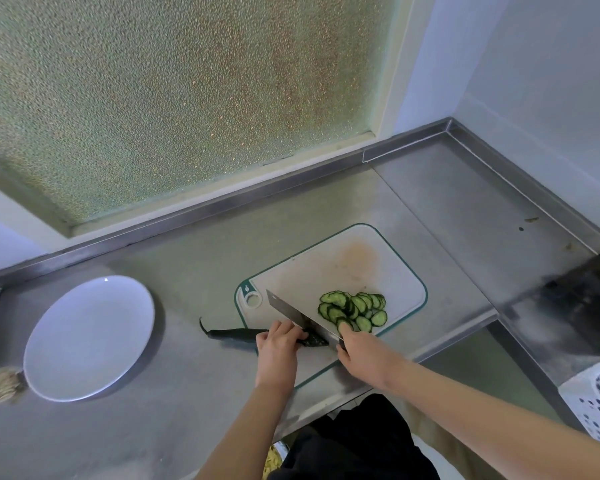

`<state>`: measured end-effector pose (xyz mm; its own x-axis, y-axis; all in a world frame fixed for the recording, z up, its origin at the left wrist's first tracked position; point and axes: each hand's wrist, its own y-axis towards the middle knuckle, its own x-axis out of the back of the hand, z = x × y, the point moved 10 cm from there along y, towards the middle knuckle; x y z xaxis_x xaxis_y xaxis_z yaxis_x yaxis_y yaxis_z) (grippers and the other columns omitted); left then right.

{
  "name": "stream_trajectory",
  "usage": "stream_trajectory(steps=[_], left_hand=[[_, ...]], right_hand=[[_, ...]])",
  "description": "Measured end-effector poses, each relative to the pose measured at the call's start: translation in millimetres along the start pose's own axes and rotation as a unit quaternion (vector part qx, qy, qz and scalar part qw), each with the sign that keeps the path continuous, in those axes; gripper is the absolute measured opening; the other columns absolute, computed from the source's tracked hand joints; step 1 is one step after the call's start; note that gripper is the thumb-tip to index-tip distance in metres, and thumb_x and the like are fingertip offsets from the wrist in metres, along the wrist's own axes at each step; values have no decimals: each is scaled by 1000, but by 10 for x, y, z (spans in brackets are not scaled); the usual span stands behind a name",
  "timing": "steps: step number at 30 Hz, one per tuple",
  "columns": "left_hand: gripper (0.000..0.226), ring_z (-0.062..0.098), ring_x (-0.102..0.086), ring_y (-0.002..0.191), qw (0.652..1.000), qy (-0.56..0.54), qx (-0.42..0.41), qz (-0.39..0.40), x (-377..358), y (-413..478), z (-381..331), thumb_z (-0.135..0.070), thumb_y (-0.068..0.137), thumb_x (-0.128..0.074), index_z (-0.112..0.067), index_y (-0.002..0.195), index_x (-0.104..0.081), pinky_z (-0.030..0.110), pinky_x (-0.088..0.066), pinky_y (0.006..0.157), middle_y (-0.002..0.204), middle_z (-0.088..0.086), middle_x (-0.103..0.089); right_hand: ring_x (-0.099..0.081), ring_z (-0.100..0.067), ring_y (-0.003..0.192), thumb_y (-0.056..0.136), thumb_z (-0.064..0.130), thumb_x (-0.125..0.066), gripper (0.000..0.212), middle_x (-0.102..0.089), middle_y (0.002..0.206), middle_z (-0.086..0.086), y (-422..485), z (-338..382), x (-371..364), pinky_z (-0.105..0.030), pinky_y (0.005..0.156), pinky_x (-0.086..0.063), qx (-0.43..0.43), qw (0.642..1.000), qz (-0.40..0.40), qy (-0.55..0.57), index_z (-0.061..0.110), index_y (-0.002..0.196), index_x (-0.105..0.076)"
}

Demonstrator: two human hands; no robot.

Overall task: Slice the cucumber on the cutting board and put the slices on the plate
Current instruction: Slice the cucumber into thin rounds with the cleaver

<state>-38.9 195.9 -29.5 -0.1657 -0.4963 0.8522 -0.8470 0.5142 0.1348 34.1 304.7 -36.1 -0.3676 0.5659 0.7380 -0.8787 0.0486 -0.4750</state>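
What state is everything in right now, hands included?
cutting board: flat on the counter, stained
cucumber: partly sliced, uncut end overhangs the cutting board's left edge
slices: heaped on the cutting board, none plated
knife: blade at the cucumber's cut end
plate: bare, on the counter
left hand: holds the cucumber
right hand: grips the knife

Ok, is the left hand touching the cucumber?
Touching. The head view shows the left hand with its fingers curled over the cucumber, right beside the knife.
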Motion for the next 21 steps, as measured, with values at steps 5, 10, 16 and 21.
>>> stream_trajectory(steps=[5,10,16,21], left_hand=[[38,7,-37,73,1000,-3,2,7,-16,-4,19,7,49,-78,-21,69,-64,18,-20,58,68,-11,-59],[35,5,-37,75,1000,-2,7,16,-36,-4,45,5,53,-77,-21,71,-65,29,-27,61,71,-10,-61],[37,7,-37,72,1000,1,-6,8,7,11,-2,5,49,-81,-22,67,-62,28,-25,58,67,-12,-57],[35,7,-36,72,1000,2,-7,1,2,9,11,3,50,-82,-21,66,-63,25,-23,58,65,-10,-57]], right_hand=[[-49,-24,67,98,20,-36,9,-50,78,-6,150,46,-51,-37,60,-38,-1,1000,-8,-1,15,93,-31],[-47,-22,63,99,21,-37,9,-49,70,-1,174,38,-15,-32,55,-34,10,1000,-14,5,11,98,-37],[-41,-17,54,100,23,-36,12,-42,63,2,163,-9,71,-29,49,-28,4,1000,-25,17,13,94,-34],[-52,-27,63,99,24,-38,14,-53,72,-9,86,-52,164,-39,58,-40,-13,999,-38,33,14,90,-34]])
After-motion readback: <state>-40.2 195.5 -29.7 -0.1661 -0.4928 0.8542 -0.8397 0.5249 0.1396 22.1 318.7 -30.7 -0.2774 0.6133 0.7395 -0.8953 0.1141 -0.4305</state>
